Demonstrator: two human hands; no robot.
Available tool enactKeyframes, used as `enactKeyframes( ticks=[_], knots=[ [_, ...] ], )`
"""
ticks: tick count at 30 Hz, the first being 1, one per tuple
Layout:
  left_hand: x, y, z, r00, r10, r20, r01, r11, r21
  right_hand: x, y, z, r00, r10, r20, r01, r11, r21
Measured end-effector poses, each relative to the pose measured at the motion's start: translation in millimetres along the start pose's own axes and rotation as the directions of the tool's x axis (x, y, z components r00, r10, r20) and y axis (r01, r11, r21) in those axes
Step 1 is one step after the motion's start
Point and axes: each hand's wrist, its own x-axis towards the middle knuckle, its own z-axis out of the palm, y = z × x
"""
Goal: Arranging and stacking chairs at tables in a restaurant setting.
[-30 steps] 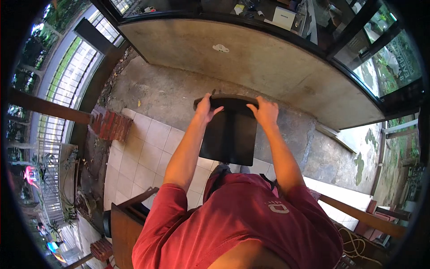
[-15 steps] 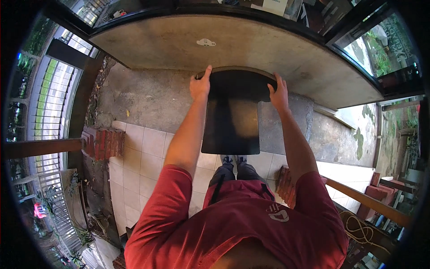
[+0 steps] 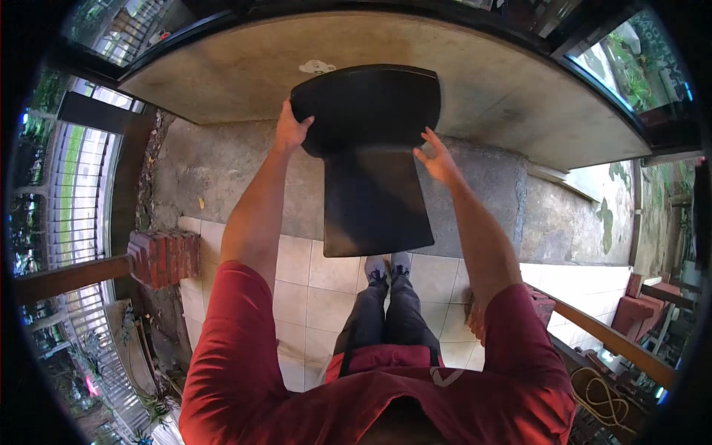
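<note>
A black chair (image 3: 374, 200) stands in front of my feet, its smooth flat seat toward me and its curved backrest (image 3: 365, 104) on the far side. No legs of it show from above. My left hand (image 3: 291, 130) is closed on the left edge of the backrest, with the thumb on the inner face and the fingers mostly hidden behind. At the backrest's lower right corner, my right hand (image 3: 439, 158) has its fingers apart and holds nothing; whether a fingertip touches the edge I cannot tell.
Beyond the chair runs a low plain wall (image 3: 237, 70) with dark-framed glass above it. Brick pillars (image 3: 165, 258) with wooden rails stand on both sides. Pale tiles (image 3: 293, 304) and rough concrete (image 3: 215, 170) make up the floor. A coiled cord (image 3: 601, 397) lies at the lower right.
The backrest has tipped so that its inner face shows more fully. My right hand has come off its top corner and lower down, fingers spreading; my left hand has shifted left with the edge.
</note>
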Motion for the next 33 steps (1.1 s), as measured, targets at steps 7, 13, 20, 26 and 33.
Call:
enactKeyframes(
  ticks=[7, 13, 20, 26, 33],
  knots=[
    [38, -40, -2, 1.0, -0.013, 0.019, 0.012, 0.999, 0.05, -59, 72, 41, 0.984, 0.18, -0.007, -0.18, 0.977, -0.119],
    [-16, -52, 60, 0.995, -0.059, -0.078, 0.04, 0.973, -0.229, -162, 197, 70, 0.826, 0.557, -0.087, -0.551, 0.766, -0.331],
    [-280, -282, 72, 0.643, -0.727, 0.242, 0.686, 0.687, 0.24, -158, 193, 109, 0.84, 0.542, 0.027, -0.524, 0.823, -0.22],
    [-370, -217, 160, 0.483, -0.813, 0.323, 0.847, 0.342, -0.407, -193, 250, 99, 0.825, 0.559, -0.081, -0.564, 0.813, -0.146],
    [-371, -260, 157, 0.657, -0.693, 0.297, 0.737, 0.505, -0.45, -204, 243, 103, 0.848, 0.522, -0.091, -0.527, 0.813, -0.25]
  ],
)
